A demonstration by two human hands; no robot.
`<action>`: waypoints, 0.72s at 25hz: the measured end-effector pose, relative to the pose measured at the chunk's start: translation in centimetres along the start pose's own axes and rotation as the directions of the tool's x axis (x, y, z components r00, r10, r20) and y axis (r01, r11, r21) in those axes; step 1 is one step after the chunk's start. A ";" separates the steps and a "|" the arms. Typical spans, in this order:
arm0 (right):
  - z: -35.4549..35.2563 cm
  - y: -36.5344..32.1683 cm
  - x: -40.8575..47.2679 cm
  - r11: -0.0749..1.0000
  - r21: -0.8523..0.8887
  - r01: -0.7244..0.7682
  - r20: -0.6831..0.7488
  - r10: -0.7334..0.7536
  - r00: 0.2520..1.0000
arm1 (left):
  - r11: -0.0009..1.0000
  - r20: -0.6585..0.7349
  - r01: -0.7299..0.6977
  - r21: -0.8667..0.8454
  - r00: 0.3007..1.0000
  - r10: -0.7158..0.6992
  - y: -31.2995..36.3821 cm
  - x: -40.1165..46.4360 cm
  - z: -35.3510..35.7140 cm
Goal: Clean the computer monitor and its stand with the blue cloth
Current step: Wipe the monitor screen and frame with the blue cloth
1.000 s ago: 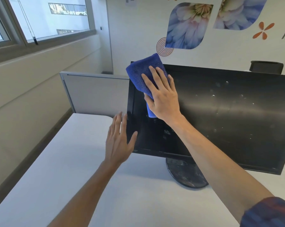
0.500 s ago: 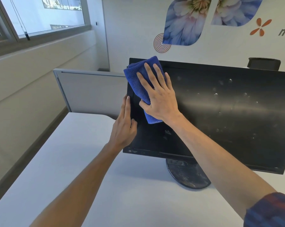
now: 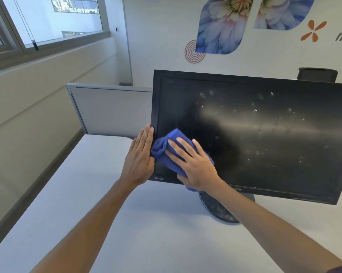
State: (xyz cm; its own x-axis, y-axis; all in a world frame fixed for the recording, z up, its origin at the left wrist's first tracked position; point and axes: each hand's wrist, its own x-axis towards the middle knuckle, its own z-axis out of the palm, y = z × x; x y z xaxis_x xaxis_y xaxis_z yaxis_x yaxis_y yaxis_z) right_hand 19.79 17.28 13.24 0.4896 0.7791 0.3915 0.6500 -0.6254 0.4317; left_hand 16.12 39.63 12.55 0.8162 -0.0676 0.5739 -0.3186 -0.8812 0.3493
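A black computer monitor stands on the white desk, its dark screen dotted with pale smudges and dust across the middle and right. Its round black stand shows below the bottom bezel, partly hidden by my right forearm. My right hand lies with spread, straight fingers on the folded blue cloth, pressing it against the screen's lower left corner. My left hand rests flat with straight fingers against the monitor's left edge.
The white desk reaches left and toward me. A grey partition panel stands behind the desk, left of the monitor. Behind the monitor's upper right corner sits a black object. Windows run along the left wall.
My right hand slid the blue cloth down the screen from the upper left corner to the lower left. My left hand moved from open air onto the monitor's left edge.
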 end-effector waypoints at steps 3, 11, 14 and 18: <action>0.6 -0.4 -1.8 0.994 -0.014 0.107 0.025 -0.107 0.994 | 0.999 0.045 -0.010 0.038 0.999 0.008 -0.1 -0.1 -0.7; -6.7 6.4 8.7 0.973 -0.068 -0.221 -0.159 0.208 0.965 | 0.983 0.094 -0.008 0.186 0.996 -0.009 0.0 -0.3 -1.2; -8.2 8.3 11.8 0.971 -0.057 -0.230 -0.174 0.217 0.961 | 0.973 0.113 -0.018 0.230 0.994 -0.008 -0.1 -0.1 -1.3; -6.5 7.1 9.1 0.986 -0.047 -0.157 -0.139 0.150 0.979 | 0.966 0.110 -0.035 0.257 0.994 0.007 0.0 0.0 -1.3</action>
State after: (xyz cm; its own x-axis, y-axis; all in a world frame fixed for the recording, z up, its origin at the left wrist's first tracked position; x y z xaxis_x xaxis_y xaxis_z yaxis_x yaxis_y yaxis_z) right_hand 25.09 19.68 25.09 0.4960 0.6632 0.5606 0.5370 -0.7416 0.4022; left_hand 15.49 40.24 13.44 0.8620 -0.1242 0.4915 -0.2122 -0.9689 0.1272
